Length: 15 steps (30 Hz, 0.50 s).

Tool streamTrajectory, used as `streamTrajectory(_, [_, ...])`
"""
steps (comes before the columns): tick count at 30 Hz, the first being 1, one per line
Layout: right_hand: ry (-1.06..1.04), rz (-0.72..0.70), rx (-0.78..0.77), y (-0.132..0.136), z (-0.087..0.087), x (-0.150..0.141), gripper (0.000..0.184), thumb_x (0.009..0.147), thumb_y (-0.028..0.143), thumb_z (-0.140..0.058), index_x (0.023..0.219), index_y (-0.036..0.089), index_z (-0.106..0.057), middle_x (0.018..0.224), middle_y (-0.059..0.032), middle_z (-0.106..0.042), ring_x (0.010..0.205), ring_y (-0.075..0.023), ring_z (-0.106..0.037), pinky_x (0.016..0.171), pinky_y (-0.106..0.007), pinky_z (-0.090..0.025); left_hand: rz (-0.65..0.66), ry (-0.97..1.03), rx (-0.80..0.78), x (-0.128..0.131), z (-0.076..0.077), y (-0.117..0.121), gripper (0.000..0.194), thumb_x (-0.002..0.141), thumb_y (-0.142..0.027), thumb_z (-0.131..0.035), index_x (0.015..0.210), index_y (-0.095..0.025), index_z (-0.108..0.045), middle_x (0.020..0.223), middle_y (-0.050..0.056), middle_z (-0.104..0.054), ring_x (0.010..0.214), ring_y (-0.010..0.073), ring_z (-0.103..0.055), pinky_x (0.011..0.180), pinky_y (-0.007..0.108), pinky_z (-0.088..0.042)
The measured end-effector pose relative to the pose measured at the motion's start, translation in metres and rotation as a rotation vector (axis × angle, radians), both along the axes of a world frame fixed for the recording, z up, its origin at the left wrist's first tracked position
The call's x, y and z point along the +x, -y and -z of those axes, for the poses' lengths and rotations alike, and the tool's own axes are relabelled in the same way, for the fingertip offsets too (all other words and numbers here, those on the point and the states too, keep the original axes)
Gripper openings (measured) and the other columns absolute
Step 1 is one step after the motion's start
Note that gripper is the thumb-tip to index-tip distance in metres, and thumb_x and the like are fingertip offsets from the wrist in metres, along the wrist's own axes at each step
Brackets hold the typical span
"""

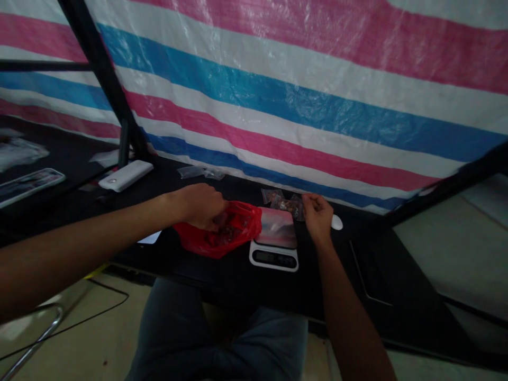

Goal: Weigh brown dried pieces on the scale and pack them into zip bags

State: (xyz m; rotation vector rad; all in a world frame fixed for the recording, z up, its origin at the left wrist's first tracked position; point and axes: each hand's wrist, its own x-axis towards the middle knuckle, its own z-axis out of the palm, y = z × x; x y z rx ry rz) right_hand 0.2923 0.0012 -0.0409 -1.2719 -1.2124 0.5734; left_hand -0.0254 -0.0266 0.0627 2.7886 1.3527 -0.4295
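My left hand is curled closed at the mouth of a red plastic bag on the black table; what its fingers hold is hidden. My right hand is loosely closed just right of a small digital kitchen scale, its fingers pinched near several small clear packets lying behind the scale. I cannot make out anything in that pinch. A small clear bag seems to lie on the scale's platform.
A white power bank and a phone lie at the left. A small white object sits right of my right hand. Clear wrappers lie by the striped tarp. Black frame poles slant left.
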Motion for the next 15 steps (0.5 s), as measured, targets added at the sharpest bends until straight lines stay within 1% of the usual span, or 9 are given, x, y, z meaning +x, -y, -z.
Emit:
streamTrajectory(2, [0.020, -0.009, -0.013, 0.000, 0.002, 0.001, 0.037, 0.076, 0.056, -0.068, 0.083, 0.020, -0.064, 0.063, 0.0020, -0.060, 0.055, -0.0141, -0.052, 0.053, -0.027, -0.039, 0.004, -0.003, 0.019, 0.003, -0.003, -0.002, 0.022, 0.073, -0.035, -0.078, 0.085, -0.017, -0.081, 0.082, 0.016, -0.078, 0.082, 0.0351, -0.075, 0.076, 0.037, -0.050])
streamTrajectory(4, [0.039, -0.018, -0.013, 0.000, 0.004, 0.002, 0.038, 0.076, 0.057, -0.068, 0.083, 0.020, -0.065, 0.065, 0.0013, -0.061, 0.058, -0.0150, -0.055, 0.057, -0.028, -0.041, 0.018, -0.020, 0.021, 0.004, -0.005, -0.004, 0.018, 0.075, -0.034, -0.075, 0.079, -0.017, -0.080, 0.079, 0.016, -0.078, 0.079, 0.0344, -0.074, 0.075, 0.038, -0.050])
streamTrajectory(8, [0.091, -0.035, 0.000, -0.002, 0.009, 0.003, 0.036, 0.081, 0.054, -0.065, 0.085, 0.018, -0.067, 0.063, 0.0023, -0.060, 0.058, -0.0151, -0.054, 0.057, -0.028, -0.040, 0.082, -0.035, -0.026, 0.002, -0.009, -0.005, 0.020, 0.086, -0.030, -0.064, 0.085, -0.018, -0.080, 0.082, 0.014, -0.078, 0.074, 0.0298, -0.072, 0.073, 0.039, -0.048])
streamTrajectory(10, [0.140, -0.036, 0.001, -0.003, 0.013, 0.006, 0.034, 0.084, 0.051, -0.063, 0.087, 0.018, -0.068, 0.064, 0.0014, -0.061, 0.058, -0.0159, -0.055, 0.058, -0.028, -0.041, 0.103, -0.043, -0.020, 0.002, -0.010, -0.004, 0.024, 0.090, -0.030, -0.060, 0.087, -0.018, -0.080, 0.083, 0.015, -0.078, 0.072, 0.0296, -0.070, 0.071, 0.039, -0.047])
streamTrajectory(11, [0.181, -0.033, 0.001, -0.004, 0.015, 0.008, 0.033, 0.086, 0.050, -0.061, 0.088, 0.018, -0.069, 0.066, 0.0001, -0.063, 0.060, -0.0169, -0.057, 0.059, -0.029, -0.043, 0.106, -0.053, -0.012, 0.002, -0.011, -0.004, 0.024, 0.089, -0.030, -0.061, 0.087, -0.017, -0.080, 0.083, 0.015, -0.078, 0.072, 0.0297, -0.070, 0.070, 0.039, -0.046])
streamTrajectory(13, [0.319, -0.016, 0.019, -0.007, 0.018, 0.013, 0.030, 0.088, 0.045, -0.060, 0.091, 0.017, -0.071, 0.075, -0.0050, -0.069, 0.069, -0.0208, -0.063, 0.067, -0.034, -0.049, 0.094, -0.091, -0.014, 0.004, -0.013, -0.002, 0.020, 0.085, -0.031, -0.065, 0.088, -0.016, -0.080, 0.084, 0.015, -0.078, 0.072, 0.0293, -0.069, 0.068, 0.037, -0.045])
streamTrajectory(15, [0.512, -0.008, 0.059, -0.009, 0.022, 0.019, 0.028, 0.087, 0.041, -0.062, 0.095, 0.016, -0.073, 0.094, -0.0122, -0.075, 0.089, -0.0274, -0.068, 0.084, -0.041, -0.053, 0.080, -0.111, -0.011, 0.005, -0.014, -0.001, 0.019, 0.083, -0.029, -0.067, 0.088, -0.016, -0.079, 0.085, 0.014, -0.078, 0.074, 0.0279, -0.069, 0.068, 0.035, -0.043])
